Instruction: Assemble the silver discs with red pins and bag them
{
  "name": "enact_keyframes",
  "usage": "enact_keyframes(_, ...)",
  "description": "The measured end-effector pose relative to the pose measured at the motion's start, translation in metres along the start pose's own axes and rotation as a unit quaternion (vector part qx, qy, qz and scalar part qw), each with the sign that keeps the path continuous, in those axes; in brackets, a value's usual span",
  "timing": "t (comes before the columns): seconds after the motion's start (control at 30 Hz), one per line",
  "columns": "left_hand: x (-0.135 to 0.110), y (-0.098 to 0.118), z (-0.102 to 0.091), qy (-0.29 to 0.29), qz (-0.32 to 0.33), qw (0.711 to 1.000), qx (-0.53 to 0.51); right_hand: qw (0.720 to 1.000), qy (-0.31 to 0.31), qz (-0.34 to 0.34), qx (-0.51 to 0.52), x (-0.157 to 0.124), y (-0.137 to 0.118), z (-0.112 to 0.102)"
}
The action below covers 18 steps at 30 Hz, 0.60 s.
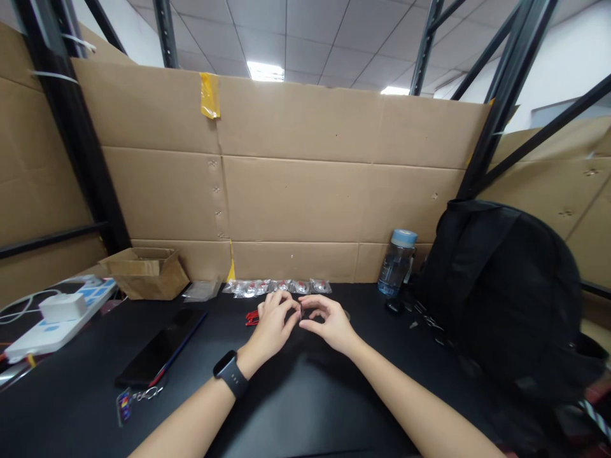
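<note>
At the centre of the frame, a little below the middle, the left hand (274, 321) and the right hand (333, 322) meet over the black tabletop (296, 401), fingertips in a narrow pinch with a small thin piece (301, 312) held between them; it is too small to tell what it is or which fingers carry most of the grip. Just beyond the hands, along the foot of the cardboard wall (291, 203), lies a row of clear packets (281, 287) with small contents showing inside, and these look like the finished part of the work. What seems left is the piece in the fingers, whose handling looks unfinished, and the red pieces (252, 318) lying just left of the left hand. Farther left, near the open brown box (147, 275), a flat stack of clear plastic (201, 291) may be unused bags, so more filling could remain, though how much cannot be told from here
</note>
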<state>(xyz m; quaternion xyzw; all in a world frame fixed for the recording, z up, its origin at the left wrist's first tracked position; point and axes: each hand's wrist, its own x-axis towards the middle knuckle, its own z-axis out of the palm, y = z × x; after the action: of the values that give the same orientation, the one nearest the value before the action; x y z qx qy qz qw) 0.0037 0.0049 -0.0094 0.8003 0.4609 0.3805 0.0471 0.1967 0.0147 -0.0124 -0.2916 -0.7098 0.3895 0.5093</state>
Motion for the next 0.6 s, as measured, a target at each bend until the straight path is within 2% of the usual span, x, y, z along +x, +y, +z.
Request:
enact_keyframes(0.37, -0.0005, 0.0007, -0.0044, 0.053, 0.044, 0.997, 0.038, 1.0, 0.005, 0.01, 0.003, -0.001, -0.0012, 0.0037)
enact_keyframes(0.6, 0.0017, 0.0009, -0.004, 0.061, 0.028, 0.997, 0.046, 0.998, 0.013, 0.043, 0.044, 0.0015, 0.0002, 0.0026)
